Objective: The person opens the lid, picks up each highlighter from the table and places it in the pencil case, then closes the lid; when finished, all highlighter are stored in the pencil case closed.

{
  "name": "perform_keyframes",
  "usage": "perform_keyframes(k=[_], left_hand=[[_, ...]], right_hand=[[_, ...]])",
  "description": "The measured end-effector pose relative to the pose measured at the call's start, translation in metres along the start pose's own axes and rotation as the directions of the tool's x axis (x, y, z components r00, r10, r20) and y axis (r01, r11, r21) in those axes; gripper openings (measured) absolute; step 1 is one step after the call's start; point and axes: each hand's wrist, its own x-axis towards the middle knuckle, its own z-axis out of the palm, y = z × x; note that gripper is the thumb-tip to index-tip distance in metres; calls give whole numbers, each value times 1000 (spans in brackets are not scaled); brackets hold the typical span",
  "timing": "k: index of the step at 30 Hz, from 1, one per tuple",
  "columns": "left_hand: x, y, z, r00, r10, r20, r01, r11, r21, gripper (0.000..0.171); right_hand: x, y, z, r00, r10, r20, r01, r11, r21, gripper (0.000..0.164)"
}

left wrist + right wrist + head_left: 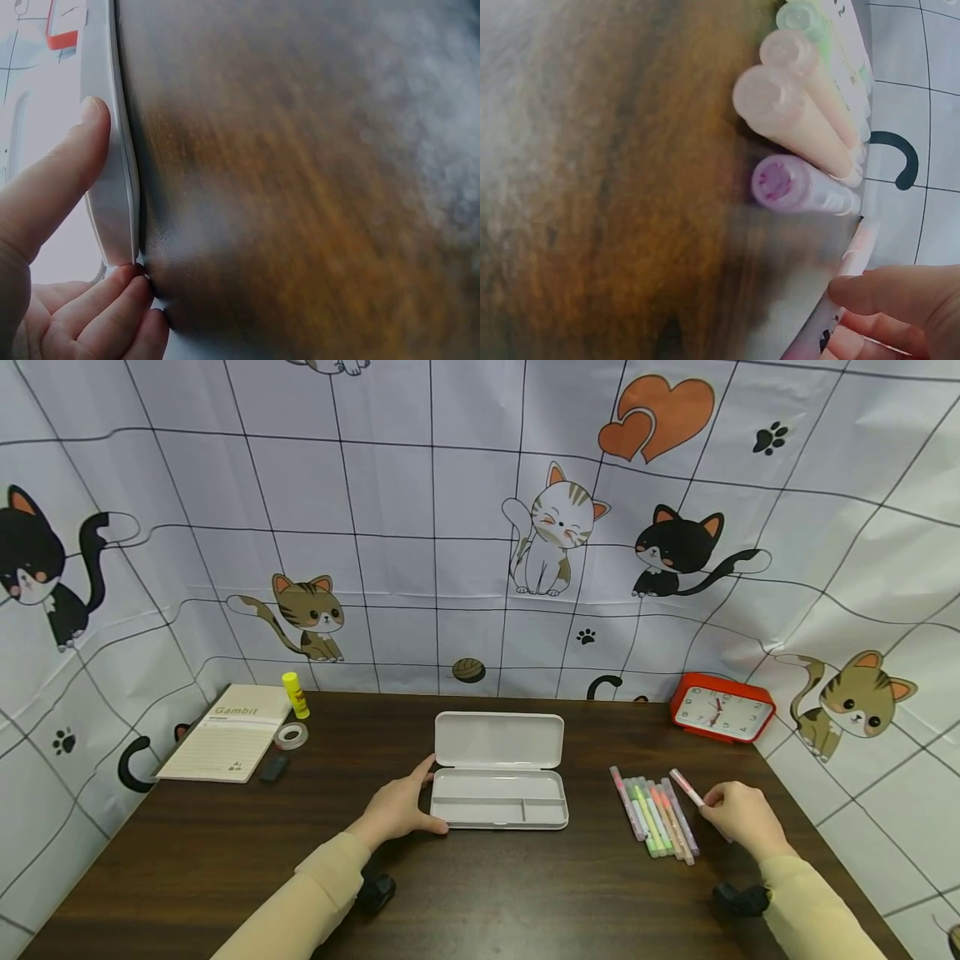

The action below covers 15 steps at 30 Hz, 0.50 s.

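Observation:
A white pencil case (498, 814) lies with its lid raised on the dark table, and no pens are inside. My left hand (401, 806) grips its left end, the thumb (71, 165) along the front wall and the fingers round the corner. My right hand (738, 814) pinches a pink marker (686, 787) between thumb and fingers; in the right wrist view, the marker (859, 251) slants upward. Just left of it, several pastel markers (652, 818) lie side by side, with a purple one (802, 184) closest to the held one.
A red clock (723, 707) stands at the back right. A notepad (228, 731), yellow glue stick (296, 695), roll of tape (291, 736) and dark eraser (273, 768) sit at the back left. A cat-patterned curtain (390, 568) rises behind the table (480, 893).

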Motion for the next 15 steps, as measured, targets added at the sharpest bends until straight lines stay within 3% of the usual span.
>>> perform_keyframes(k=[9,15], left_hand=[[2,0,0,1000,-9,2,9,1000,2,114],[1,1,-1,1000,-7,3,7,1000,2,114]], right_hand=[[1,-9,-2,987,-114,-114,110,993,-44,8],[4,-23,-3,976,-175,-129,170,984,-54,8]])
